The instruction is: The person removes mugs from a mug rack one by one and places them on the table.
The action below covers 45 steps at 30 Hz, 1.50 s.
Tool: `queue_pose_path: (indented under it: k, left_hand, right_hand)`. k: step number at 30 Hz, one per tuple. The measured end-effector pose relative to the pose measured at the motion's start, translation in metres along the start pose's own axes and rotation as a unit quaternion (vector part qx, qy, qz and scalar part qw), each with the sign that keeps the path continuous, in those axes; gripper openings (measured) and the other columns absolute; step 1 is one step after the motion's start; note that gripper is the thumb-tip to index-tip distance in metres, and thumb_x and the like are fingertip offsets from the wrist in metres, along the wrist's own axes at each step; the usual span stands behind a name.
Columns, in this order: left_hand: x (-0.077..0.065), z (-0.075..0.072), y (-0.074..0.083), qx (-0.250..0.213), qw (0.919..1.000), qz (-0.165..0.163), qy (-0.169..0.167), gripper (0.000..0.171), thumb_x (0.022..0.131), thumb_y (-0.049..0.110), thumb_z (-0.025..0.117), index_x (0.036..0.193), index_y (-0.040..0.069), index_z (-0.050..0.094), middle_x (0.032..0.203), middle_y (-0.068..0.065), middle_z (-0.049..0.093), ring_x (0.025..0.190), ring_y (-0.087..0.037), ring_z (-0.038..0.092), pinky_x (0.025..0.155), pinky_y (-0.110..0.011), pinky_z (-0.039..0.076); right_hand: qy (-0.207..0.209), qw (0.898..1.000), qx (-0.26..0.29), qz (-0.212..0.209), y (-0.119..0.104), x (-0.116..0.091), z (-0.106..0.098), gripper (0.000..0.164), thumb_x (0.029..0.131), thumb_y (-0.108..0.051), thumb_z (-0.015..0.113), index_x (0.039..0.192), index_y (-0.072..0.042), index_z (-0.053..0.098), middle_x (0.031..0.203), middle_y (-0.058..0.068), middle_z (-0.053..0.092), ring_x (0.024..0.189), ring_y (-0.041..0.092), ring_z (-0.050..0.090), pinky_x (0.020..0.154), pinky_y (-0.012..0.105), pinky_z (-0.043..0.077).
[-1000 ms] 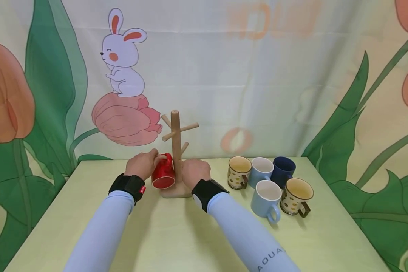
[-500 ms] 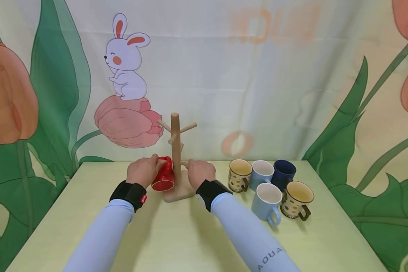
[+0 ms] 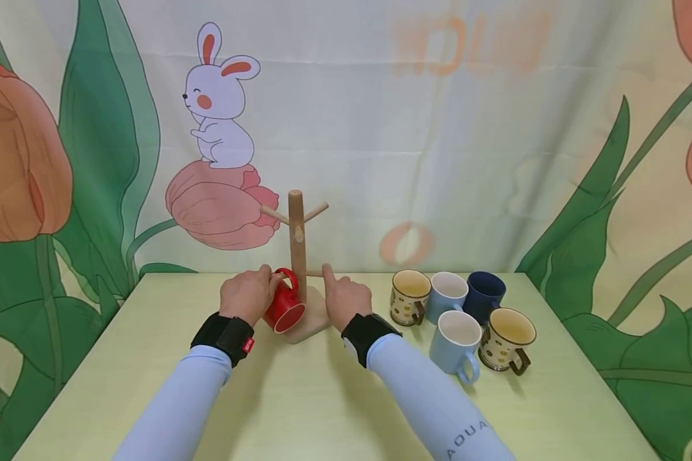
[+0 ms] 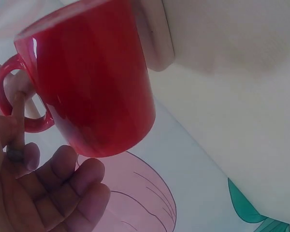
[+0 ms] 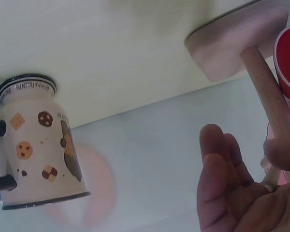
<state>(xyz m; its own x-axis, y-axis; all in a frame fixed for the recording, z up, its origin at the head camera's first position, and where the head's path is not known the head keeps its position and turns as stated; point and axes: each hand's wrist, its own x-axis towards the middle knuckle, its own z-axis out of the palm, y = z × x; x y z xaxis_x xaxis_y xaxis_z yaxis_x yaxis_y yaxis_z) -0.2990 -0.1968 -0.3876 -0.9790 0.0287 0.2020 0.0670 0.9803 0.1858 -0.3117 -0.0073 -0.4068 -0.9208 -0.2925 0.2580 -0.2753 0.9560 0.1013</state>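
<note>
A red mug (image 3: 278, 308) hangs tilted by its handle on a lower peg (image 4: 18, 108) of a wooden mug tree (image 3: 297, 253). My left hand (image 3: 245, 294) pinches that peg's end between thumb and finger; its other fingers curl loosely beside the mug in the left wrist view. On the tree's other side, my right hand (image 3: 347, 301) has thumb and finger at the end of the right lower peg (image 3: 314, 273). The right wrist view shows its remaining fingers (image 5: 215, 166) bent and holding nothing. Two upper pegs spread left and right from the post, bare.
Right of the tree stand two cookie-patterned mugs, one at the back (image 3: 408, 301) and one in front (image 3: 498, 346). Among them are two light blue mugs (image 3: 450, 352) and a dark blue mug (image 3: 484, 298). A printed curtain (image 3: 346, 128) hangs behind the table (image 3: 300, 410).
The mug tree has turned about its post, so its pegs and base point differently. The red mug's mouth has swung rightward. The right hand has shifted slightly right along with its peg.
</note>
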Motion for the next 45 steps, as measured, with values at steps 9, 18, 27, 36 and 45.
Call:
queue_pose_path:
  k: [9, 18, 27, 36, 45]
  left_hand:
    - [-0.005, 0.000, 0.002, -0.002, 1.0000, -0.007, 0.002, 0.035, 0.103, 0.036, 0.052, 0.107, 0.002, 0.058, 0.074, -0.011, 0.063, 0.066, -0.029, 0.061, 0.061, -0.042, 0.057]
    - [-0.005, -0.001, 0.002, 0.010, 0.9999, -0.010, -0.006, 0.034, 0.102, 0.034, 0.054, 0.106, 0.000, 0.058, 0.074, -0.013, 0.063, 0.064, -0.029, 0.060, 0.057, -0.039, 0.056]
    - [-0.005, 0.002, 0.007, 0.005, 0.9999, -0.013, -0.003, 0.036, 0.102, 0.034, 0.055, 0.108, -0.001, 0.059, 0.079, -0.015, 0.066, 0.066, -0.030, 0.062, 0.059, -0.041, 0.057]
    - [-0.007, 0.001, -0.002, -0.047, 0.9980, -0.038, -0.019, 0.042, 0.102, 0.041, 0.053, 0.114, 0.001, 0.059, 0.085, -0.014, 0.067, 0.073, -0.030, 0.061, 0.059, -0.041, 0.055]
    - [-0.018, 0.015, -0.024, -0.137, 0.9865, -0.088, -0.018, 0.047, 0.099, 0.046, 0.056, 0.107, 0.000, 0.051, 0.081, -0.015, 0.063, 0.070, -0.030, 0.057, 0.056, -0.035, 0.046]
  right_hand:
    - [-0.033, 0.999, 0.013, 0.009, -0.004, -0.008, -0.002, 0.076, 0.092, -0.024, 0.067, 0.155, -0.015, 0.027, 0.078, 0.007, 0.060, 0.054, 0.019, 0.056, 0.045, 0.034, 0.046]
    - [-0.070, 0.994, 0.088, 0.008, -0.016, -0.042, -0.016, 0.046, 0.098, -0.033, 0.061, 0.139, -0.013, 0.053, 0.089, 0.007, 0.067, 0.065, 0.023, 0.064, 0.052, 0.037, 0.052]
    - [-0.091, 0.974, 0.204, 0.026, -0.009, -0.096, -0.009, 0.032, 0.096, -0.035, 0.064, 0.117, -0.012, 0.071, 0.099, 0.007, 0.072, 0.086, 0.026, 0.068, 0.065, 0.042, 0.054]
    - [-0.076, 0.962, 0.257, 0.055, 0.020, -0.132, 0.003, 0.032, 0.094, -0.033, 0.066, 0.113, -0.009, 0.073, 0.101, 0.009, 0.073, 0.088, 0.030, 0.069, 0.066, 0.047, 0.053]
    - [-0.092, 0.956, 0.265, 0.085, 0.036, -0.141, 0.014, 0.033, 0.093, -0.034, 0.066, 0.112, -0.008, 0.072, 0.099, 0.008, 0.073, 0.089, 0.030, 0.068, 0.069, 0.047, 0.053]
